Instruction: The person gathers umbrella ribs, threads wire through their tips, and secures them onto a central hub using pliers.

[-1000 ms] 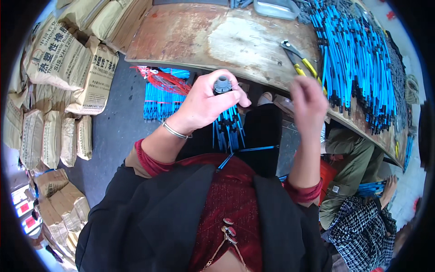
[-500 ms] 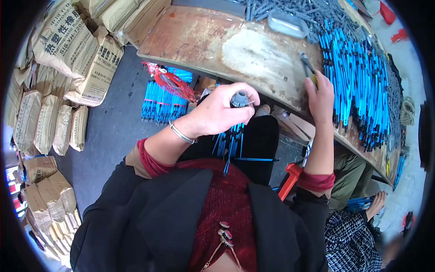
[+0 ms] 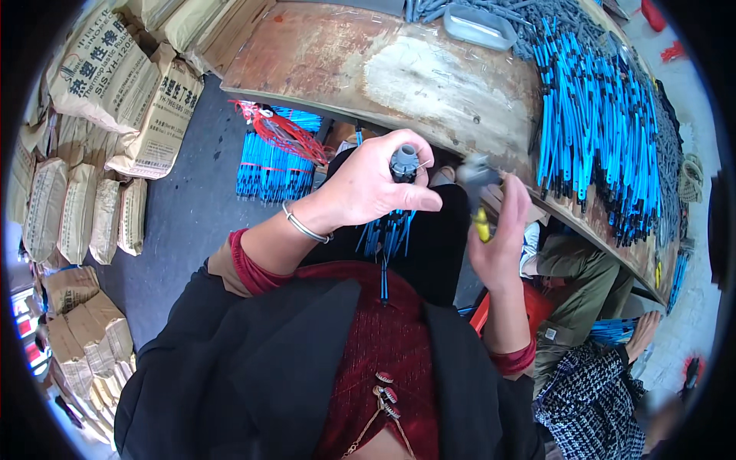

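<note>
My left hand (image 3: 364, 184) is closed around a grey ribbed plastic piece (image 3: 404, 159) with a round hollow end facing up. A thin pin or wire sticks out of its side near my fingertips. To the right, my right hand (image 3: 500, 234) grips pliers with a yellow handle (image 3: 481, 225). Their metal head is smeared by motion and points toward the bench edge, a short way from the grey piece. Below my left hand, over my lap, hang several blue strips with black ends (image 3: 387, 234); their upper ends are hidden.
A worn wooden bench (image 3: 322, 54) runs ahead, carrying a large heap of blue strips (image 3: 594, 130), grey parts and a clear plastic tray (image 3: 481, 27). Bundled blue strips (image 3: 268, 169) and red cords (image 3: 280, 138) sit below its left end. Paper sacks (image 3: 100, 69) line the left; a co-worker's hand (image 3: 644, 333) is at lower right.
My right hand has lifted the pliers off the bench and brought them down and left, nearer my left hand. The grey piece stays in my left hand.
</note>
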`<state>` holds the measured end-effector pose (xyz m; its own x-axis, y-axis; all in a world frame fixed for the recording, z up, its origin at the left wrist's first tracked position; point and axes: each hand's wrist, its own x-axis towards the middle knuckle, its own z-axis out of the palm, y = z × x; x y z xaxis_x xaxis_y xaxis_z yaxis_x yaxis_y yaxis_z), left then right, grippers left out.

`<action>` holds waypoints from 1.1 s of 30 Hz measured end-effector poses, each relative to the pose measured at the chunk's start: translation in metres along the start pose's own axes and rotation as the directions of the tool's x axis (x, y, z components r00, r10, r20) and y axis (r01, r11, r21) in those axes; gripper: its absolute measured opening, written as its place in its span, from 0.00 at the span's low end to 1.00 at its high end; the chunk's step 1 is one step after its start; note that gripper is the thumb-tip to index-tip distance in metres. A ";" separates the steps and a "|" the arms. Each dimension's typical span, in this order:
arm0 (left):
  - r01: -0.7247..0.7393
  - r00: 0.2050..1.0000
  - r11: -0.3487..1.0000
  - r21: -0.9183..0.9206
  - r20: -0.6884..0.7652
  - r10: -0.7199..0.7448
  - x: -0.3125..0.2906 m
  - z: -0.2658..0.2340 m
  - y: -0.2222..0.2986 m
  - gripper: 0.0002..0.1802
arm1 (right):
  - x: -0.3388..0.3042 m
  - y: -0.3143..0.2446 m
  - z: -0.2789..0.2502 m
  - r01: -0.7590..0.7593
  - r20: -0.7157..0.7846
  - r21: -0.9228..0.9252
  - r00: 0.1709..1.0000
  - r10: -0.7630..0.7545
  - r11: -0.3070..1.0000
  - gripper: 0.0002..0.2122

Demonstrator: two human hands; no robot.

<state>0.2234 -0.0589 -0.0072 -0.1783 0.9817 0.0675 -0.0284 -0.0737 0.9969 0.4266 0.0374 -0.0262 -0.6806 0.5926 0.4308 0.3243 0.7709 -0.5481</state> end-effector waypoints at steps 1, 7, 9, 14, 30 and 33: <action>-0.004 1.000 1.000 -0.002 0.004 0.004 0.001 0.002 0.001 0.20 | 0.002 0.001 -0.003 0.000 -0.002 -0.005 1.000 0.000 1.000 0.29; 0.023 0.999 0.994 0.102 -0.045 -0.018 0.001 0.007 0.004 0.24 | 0.017 0.006 -0.023 0.377 0.033 -0.398 0.917 -0.397 0.836 0.23; 0.047 0.998 0.990 0.131 -0.042 -0.041 0.001 0.007 0.006 0.23 | 0.021 0.000 -0.029 0.406 0.038 -0.428 0.901 -0.433 0.807 0.22; 0.036 0.999 0.984 0.174 -0.041 -0.029 0.002 0.007 0.005 0.22 | 0.024 -0.006 -0.039 0.408 0.084 -0.483 0.902 -0.423 0.775 0.22; 0.057 0.996 0.988 0.143 -0.070 -0.047 0.004 0.015 0.007 0.21 | 0.008 -0.004 -0.024 0.333 -0.026 -0.550 0.910 -0.414 0.766 0.20; 0.058 0.997 0.983 0.176 -0.064 -0.047 0.005 0.016 0.009 0.17 | 0.001 0.002 -0.017 0.324 -0.087 -0.557 0.893 -0.442 0.764 0.20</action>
<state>0.2383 -0.0516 0.0033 -0.2397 0.9707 0.0176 0.1347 0.0153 0.9908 0.4372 0.0433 -0.0147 -0.6939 0.2085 0.6892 0.3934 0.9115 0.1204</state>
